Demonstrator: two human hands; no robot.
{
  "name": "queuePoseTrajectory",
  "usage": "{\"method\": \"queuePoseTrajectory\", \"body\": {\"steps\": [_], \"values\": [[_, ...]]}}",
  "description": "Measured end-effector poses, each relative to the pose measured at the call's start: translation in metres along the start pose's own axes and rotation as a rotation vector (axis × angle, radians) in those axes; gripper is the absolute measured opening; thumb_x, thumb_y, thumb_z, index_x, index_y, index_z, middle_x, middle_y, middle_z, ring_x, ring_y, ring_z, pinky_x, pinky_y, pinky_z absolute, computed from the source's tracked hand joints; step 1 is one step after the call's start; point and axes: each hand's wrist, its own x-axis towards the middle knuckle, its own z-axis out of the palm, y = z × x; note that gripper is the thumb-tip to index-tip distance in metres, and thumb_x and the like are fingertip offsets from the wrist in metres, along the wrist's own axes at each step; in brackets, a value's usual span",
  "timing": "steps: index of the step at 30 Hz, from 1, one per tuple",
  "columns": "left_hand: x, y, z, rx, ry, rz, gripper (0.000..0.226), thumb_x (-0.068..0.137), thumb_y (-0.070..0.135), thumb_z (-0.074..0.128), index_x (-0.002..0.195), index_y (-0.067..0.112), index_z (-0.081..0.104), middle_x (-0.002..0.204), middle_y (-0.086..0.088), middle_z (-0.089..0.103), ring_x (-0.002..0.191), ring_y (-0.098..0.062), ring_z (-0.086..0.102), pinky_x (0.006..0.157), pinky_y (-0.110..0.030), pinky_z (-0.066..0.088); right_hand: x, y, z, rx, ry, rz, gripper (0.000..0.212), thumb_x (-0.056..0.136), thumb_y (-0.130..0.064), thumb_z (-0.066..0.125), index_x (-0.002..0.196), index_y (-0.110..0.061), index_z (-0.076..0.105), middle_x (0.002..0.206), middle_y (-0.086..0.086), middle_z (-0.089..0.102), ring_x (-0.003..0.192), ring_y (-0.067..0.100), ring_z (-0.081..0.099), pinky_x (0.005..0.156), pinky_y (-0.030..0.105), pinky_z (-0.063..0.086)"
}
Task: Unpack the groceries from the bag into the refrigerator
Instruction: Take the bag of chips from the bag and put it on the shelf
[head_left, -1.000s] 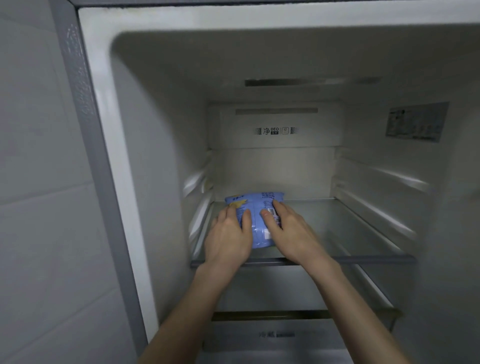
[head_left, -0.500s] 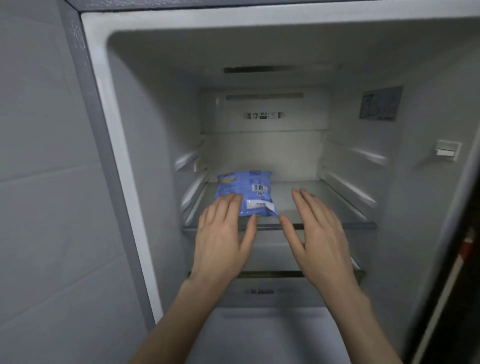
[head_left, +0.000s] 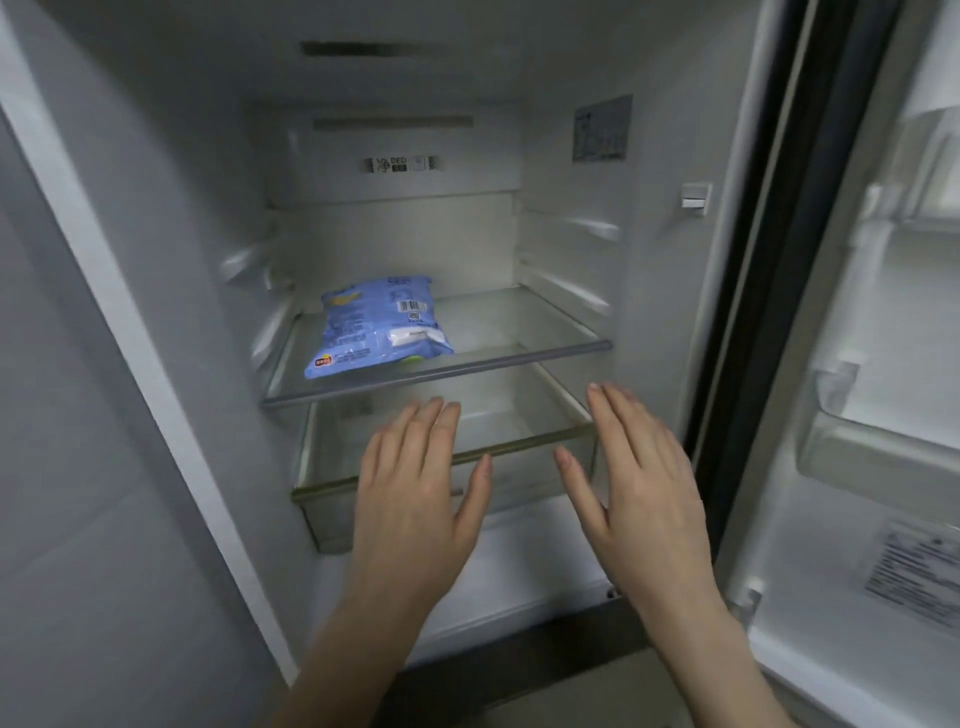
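- On the glass shelf (head_left: 545, 332), toward its left side: a blue snack packet (head_left: 376, 325) lying flat, back face up, with a barcode and a white label patch showing; its near end lies close to the shelf's front edge, and its far end stops short of the rear wall.
- Glass shelf: transparent, with a grey front rail; the portion to the right of the packet is bare glass.
- Below the shelf: a clear drawer (head_left: 332, 499) with an olive-coloured front rim, its interior partly hidden behind the hands.
- Left hand (head_left: 415, 493): palm down, fingers straight and held close together, thumb spread to the right; it grips nothing and hovers in front of the drawer rim, below the shelf's front edge and apart from the packet.
- Right hand (head_left: 644, 483): palm down, fingers straight and together, thumb spread to the left; it grips nothing and hovers level with the left hand, near the drawer's right end.
- Refrigerator (head_left: 156, 260): white inner walls with moulded shelf runners on both sides; a printed mark on the rear panel; a sticker (head_left: 602, 127) high on the right wall; a small white switch (head_left: 695, 195) near the right front edge.
- Door (head_left: 883, 364), at the right: open, with clear bins (head_left: 878, 457) and a printed label (head_left: 914, 577) low on its inner face.
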Motion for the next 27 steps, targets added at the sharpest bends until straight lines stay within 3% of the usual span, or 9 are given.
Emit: {"method": "queuePoseTrajectory", "body": {"steps": [5,13,27], "values": [[-0.010,0.010,0.011,-0.168,-0.051,0.091,0.053,0.101,0.042,0.047,0.141,0.008,0.054,0.144,-0.009,0.057,0.140,-0.028,0.047,0.113,-0.049,0.039,-0.035,-0.004,-0.032,-0.155,0.051,0.117,0.064,0.103,-0.048,0.048,0.156,-0.011,0.040,0.158,0.008,0.046,0.149,0.024,0.039,0.124,0.040,0.028],[-0.030,0.052,0.010,-0.428,-0.110,0.256,0.055,0.102,0.045,0.043,0.143,0.010,0.052,0.145,-0.007,0.056,0.141,-0.025,0.044,0.117,-0.044,0.036,-0.109,-0.022,-0.088,-0.367,0.100,0.318,0.064,0.104,-0.048,0.047,0.157,-0.013,0.038,0.162,0.004,0.041,0.153,0.020,0.032,0.122,0.045,0.033],[-0.095,0.210,-0.027,-0.864,-0.190,0.573,0.052,0.101,0.041,0.050,0.140,0.008,0.055,0.141,-0.008,0.059,0.137,-0.028,0.049,0.115,-0.048,0.037,-0.249,-0.024,-0.232,-0.736,0.257,0.708,0.065,0.102,-0.046,0.049,0.155,-0.010,0.040,0.159,0.008,0.044,0.150,0.024,0.037,0.120,0.047,0.035]]}}
